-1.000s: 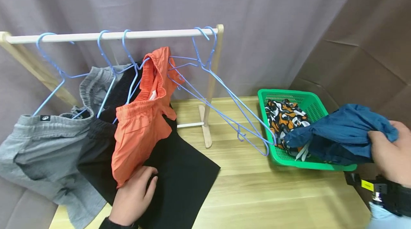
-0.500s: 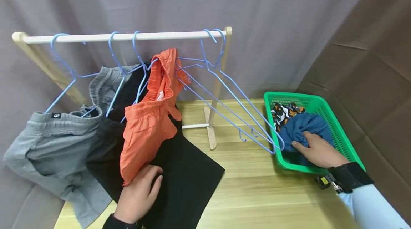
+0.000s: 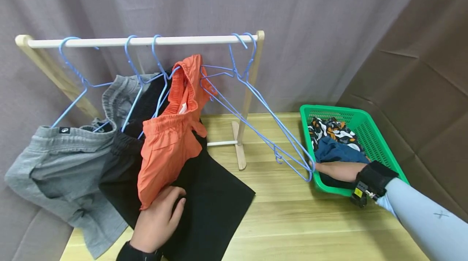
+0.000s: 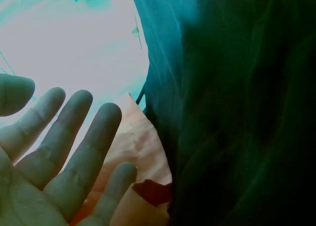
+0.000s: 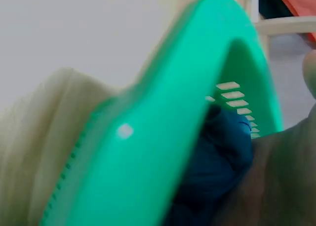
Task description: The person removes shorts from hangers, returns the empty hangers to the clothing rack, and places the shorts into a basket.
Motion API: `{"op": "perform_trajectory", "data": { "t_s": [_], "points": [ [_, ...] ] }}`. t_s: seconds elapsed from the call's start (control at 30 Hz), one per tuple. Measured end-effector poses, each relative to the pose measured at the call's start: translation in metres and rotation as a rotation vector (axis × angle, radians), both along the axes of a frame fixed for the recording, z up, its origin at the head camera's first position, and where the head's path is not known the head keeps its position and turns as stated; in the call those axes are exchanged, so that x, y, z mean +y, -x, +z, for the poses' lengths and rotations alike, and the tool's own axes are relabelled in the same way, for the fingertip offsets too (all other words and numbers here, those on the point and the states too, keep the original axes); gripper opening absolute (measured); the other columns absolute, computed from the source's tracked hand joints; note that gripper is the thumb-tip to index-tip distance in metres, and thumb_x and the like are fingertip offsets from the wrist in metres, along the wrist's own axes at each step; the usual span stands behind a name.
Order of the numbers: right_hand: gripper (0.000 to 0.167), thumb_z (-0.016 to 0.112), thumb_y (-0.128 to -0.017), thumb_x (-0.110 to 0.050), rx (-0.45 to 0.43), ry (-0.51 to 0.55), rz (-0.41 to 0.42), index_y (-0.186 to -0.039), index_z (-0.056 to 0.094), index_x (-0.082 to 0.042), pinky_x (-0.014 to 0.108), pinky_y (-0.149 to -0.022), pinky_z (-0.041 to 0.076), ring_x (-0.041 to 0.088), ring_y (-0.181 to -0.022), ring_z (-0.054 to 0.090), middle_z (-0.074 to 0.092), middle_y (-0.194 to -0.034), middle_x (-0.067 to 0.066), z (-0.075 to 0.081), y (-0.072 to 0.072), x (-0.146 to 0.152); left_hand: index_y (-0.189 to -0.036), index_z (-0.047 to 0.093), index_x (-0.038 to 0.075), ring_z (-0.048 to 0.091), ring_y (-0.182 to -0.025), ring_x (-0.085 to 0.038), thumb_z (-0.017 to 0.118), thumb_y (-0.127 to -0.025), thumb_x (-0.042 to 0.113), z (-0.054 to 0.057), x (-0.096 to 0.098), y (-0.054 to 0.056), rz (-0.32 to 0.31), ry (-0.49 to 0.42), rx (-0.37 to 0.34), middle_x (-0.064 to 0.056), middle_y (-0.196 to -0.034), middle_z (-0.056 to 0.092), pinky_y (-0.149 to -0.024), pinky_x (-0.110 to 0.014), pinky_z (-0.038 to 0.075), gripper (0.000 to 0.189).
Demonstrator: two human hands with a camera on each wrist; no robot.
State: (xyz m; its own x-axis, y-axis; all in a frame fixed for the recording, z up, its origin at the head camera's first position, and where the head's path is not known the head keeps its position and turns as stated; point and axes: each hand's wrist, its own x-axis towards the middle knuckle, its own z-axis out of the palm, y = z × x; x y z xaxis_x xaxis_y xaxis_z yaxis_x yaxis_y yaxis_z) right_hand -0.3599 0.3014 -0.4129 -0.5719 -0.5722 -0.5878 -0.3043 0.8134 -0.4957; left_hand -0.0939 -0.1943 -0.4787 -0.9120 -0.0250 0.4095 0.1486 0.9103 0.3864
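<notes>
My left hand (image 3: 157,220) lies by the hem of the orange shorts (image 3: 164,143), over the black fabric (image 3: 219,196). In the left wrist view its fingers are spread and loosely extended, holding nothing. My right hand (image 3: 338,170) reaches across the front left of the green basket (image 3: 365,122). Its fingertips are at the lower corner of the blue hangers (image 3: 292,143); a grip on them is not visible. Behind this hand the dark blue garment (image 3: 340,151) lies in the basket, partly on a black, white and orange patterned garment (image 3: 330,129).
Grey shorts (image 3: 69,163) and black shorts (image 3: 120,159) hang from blue hangers on the white rail (image 3: 204,40). A wooden post (image 3: 248,98) and foot hold up its right end. Grey and brown cloth walls stand around the wooden table (image 3: 285,220).
My right hand has lowered the blue garment into the basket, let go of it and moved left to the hangers. The hangers' lower ends have drawn together. My left hand has barely moved.
</notes>
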Motion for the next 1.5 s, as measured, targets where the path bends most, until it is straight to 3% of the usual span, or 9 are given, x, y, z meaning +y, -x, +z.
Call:
{"op": "perform_trajectory", "data": {
  "t_s": [0.27,0.33,0.6,0.7,0.8,0.97,1.13,1.3,1.5],
  "points": [
    [0.081,0.026,-0.119,-0.055,-0.059,0.034,0.037,-0.168,0.024,0.009,0.077,-0.122,0.018,0.065,-0.158,0.006,0.013,-0.171,0.044,0.002,0.011,-0.005,-0.109,0.072,0.014,0.068,-0.093,-0.015,0.081,-0.098,0.013,0.004,-0.003,0.001,0.013,0.0,0.025,0.004,-0.099,0.068,-0.083,-0.043,0.059,0.014],
    [0.076,0.026,-0.12,-0.051,0.005,0.069,0.038,-0.168,0.027,0.008,0.076,-0.121,0.023,0.064,-0.158,0.012,0.02,-0.171,0.041,0.011,0.007,-0.004,-0.109,0.072,0.015,0.068,-0.093,-0.014,0.08,-0.099,0.014,0.006,-0.004,0.0,0.015,0.005,0.025,0.004,-0.1,0.067,-0.083,-0.043,0.059,0.013],
    [0.069,0.031,-0.122,-0.044,0.489,0.081,-0.074,-0.157,0.047,0.013,0.075,-0.106,0.043,0.064,-0.143,0.045,0.051,-0.155,0.04,0.067,-0.025,0.01,-0.11,0.072,0.014,0.069,-0.092,-0.015,0.079,-0.098,0.014,0.024,-0.008,-0.003,0.01,0.05,0.134,0.003,-0.1,0.069,-0.081,-0.044,0.059,0.014],
    [0.056,0.037,-0.122,-0.038,0.594,0.151,-0.13,-0.148,0.062,0.004,0.057,-0.1,0.056,0.048,-0.13,0.066,0.07,-0.138,0.026,0.072,-0.046,0.008,-0.111,0.073,0.016,0.07,-0.087,-0.012,0.077,-0.098,0.015,0.037,-0.005,-0.008,0.014,0.057,0.19,0.006,-0.1,0.071,-0.075,-0.041,0.06,0.013],
    [0.032,0.048,-0.12,-0.025,0.653,0.323,-0.156,-0.131,0.075,-0.01,0.034,-0.084,0.059,0.021,-0.108,0.076,0.08,-0.116,0.001,0.057,-0.078,-0.005,-0.113,0.075,0.016,0.067,-0.076,-0.007,0.068,-0.105,0.022,0.053,0.002,-0.015,-0.001,0.055,0.275,0.007,-0.099,0.073,-0.064,-0.035,0.059,0.011],
    [0.022,0.058,-0.114,-0.008,0.626,0.588,-0.112,-0.121,0.077,-0.017,0.024,-0.078,0.058,0.005,-0.094,0.074,0.078,-0.104,-0.017,0.015,-0.127,-0.049,-0.11,0.077,0.009,0.056,-0.06,-0.002,0.056,-0.114,0.037,0.077,0.011,-0.023,-0.051,0.016,0.499,0.006,-0.086,0.072,-0.053,-0.023,0.05,0.035],
    [0.018,0.059,-0.116,-0.019,0.522,0.623,-0.17,-0.121,0.076,-0.019,0.029,-0.079,0.061,0.003,-0.092,0.073,0.075,-0.1,-0.02,-0.008,-0.143,-0.088,-0.099,0.076,0.006,0.05,-0.056,-0.006,0.059,-0.113,0.038,0.095,0.011,-0.022,-0.022,0.022,0.66,0.007,-0.072,0.06,-0.05,-0.023,0.042,0.038],
    [0.02,0.058,-0.116,-0.024,0.443,0.645,-0.175,-0.122,0.076,-0.018,0.03,-0.08,0.061,0.005,-0.091,0.072,0.075,-0.098,-0.017,-0.026,-0.148,-0.112,-0.091,0.072,0.005,0.043,-0.056,-0.008,0.061,-0.111,0.038,0.102,0.005,-0.019,0.072,0.047,0.704,0.006,-0.067,0.048,-0.049,-0.029,0.036,0.041],
    [0.025,0.057,-0.117,-0.029,0.267,0.631,-0.156,-0.128,0.074,-0.014,0.03,-0.082,0.06,0.008,-0.092,0.072,0.074,-0.101,-0.015,-0.039,-0.153,-0.131,-0.092,0.069,0.003,0.047,-0.055,-0.015,0.059,-0.111,0.04,0.105,-0.005,-0.017,0.189,0.1,0.666,-0.001,-0.07,0.05,-0.047,-0.035,0.038,0.043]
  ]
}}
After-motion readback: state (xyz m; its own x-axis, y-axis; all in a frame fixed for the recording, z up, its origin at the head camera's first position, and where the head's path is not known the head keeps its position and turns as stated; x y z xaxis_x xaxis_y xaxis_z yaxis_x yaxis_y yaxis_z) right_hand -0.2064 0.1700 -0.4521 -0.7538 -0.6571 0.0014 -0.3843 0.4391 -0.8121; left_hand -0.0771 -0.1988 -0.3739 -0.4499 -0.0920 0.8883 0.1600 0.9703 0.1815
